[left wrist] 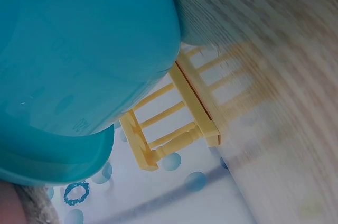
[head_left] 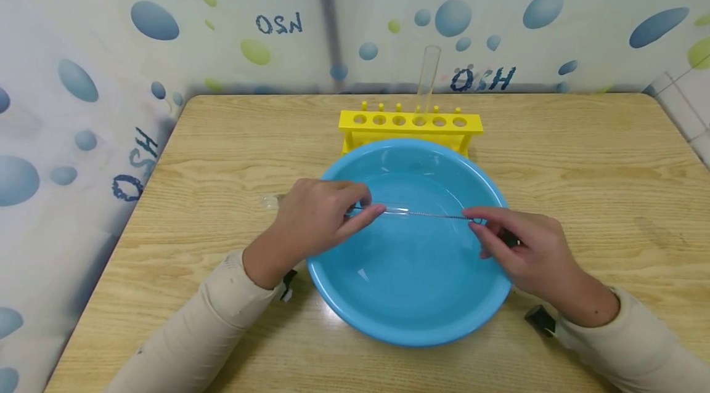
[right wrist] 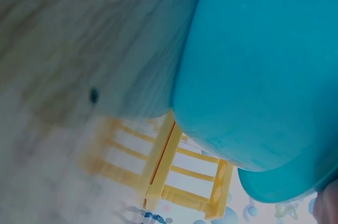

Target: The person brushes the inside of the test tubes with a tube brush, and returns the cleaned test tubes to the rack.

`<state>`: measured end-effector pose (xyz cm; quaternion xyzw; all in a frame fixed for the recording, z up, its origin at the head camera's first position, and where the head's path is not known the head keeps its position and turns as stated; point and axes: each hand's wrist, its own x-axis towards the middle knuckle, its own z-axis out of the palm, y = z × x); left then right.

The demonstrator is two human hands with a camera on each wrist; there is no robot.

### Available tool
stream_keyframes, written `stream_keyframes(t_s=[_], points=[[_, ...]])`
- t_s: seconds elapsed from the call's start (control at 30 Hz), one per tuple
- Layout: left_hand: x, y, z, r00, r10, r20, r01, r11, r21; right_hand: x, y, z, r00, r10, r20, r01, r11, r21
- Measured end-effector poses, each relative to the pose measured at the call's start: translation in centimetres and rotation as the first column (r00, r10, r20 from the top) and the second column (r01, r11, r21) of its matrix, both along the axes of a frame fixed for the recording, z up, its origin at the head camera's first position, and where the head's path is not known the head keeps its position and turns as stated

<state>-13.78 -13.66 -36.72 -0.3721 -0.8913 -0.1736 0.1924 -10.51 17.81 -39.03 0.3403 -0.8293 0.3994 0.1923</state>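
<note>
Above the blue basin (head_left: 410, 336), my left hand (head_left: 318, 214) holds a clear glass test tube (head_left: 396, 209) lying sideways, its mouth pointing right. A thin twisted-wire brush handle (head_left: 435, 215) runs into that mouth. My right hand (head_left: 527, 248) pinches the looped end of the wire between thumb and fingertips, over the basin's right side. The left fingers cover much of the tube, and the brush's bristles are hidden. Both wrist views mostly show the basin's outer wall (left wrist: 90, 49), with only a bit of each hand at the edge.
Behind the basin stands a yellow test tube rack (head_left: 410, 121) with one upright clear test tube (head_left: 429, 76). A small clear rounded thing (head_left: 270, 201) shows just left of the left hand. The wooden table (head_left: 233, 153) meets a patterned wall (head_left: 310, 54) at the back.
</note>
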Motion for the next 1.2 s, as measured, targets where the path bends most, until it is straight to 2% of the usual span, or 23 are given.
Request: stream_keyframes(t_s=[0.37,0.53,0.67,0.8,0.9,1.1,1.2], points=[[-0.12,0.05,-0.24,1.000,0.000,0.006,0.000,1.000,-0.004,0.20,-0.11,0.18,0.999,-0.041,-0.029,0.042,0.999,0.035],[-0.14,0.09,-0.24,1.000,-0.001,0.014,0.001,1.000,-0.006,0.44,-0.17,0.63,0.998,-0.057,-0.019,0.059,0.993,0.100],[-0.01,0.03,-0.11,0.999,0.000,0.035,0.001,1.000,-0.016,0.45,-0.22,0.52,0.996,-0.041,-0.076,0.050,0.991,0.124],[0.23,-0.25,0.09,0.999,-0.005,0.042,0.005,1.000,-0.022,0.19,-0.39,0.21,0.983,0.011,-0.182,0.010,0.993,0.114],[0.29,-0.29,0.13,0.999,-0.015,0.031,0.015,1.000,-0.021,0.08,-0.34,0.24,0.979,0.031,-0.202,-0.010,0.995,0.104],[0.15,0.06,0.07,0.999,-0.038,0.008,0.038,0.999,-0.006,0.08,0.16,0.41,0.991,0.026,-0.130,-0.017,0.997,0.073],[0.18,0.04,0.03,0.997,-0.054,-0.055,0.054,0.999,0.003,0.01,0.24,0.38,0.994,0.027,-0.109,-0.021,0.998,0.059]])
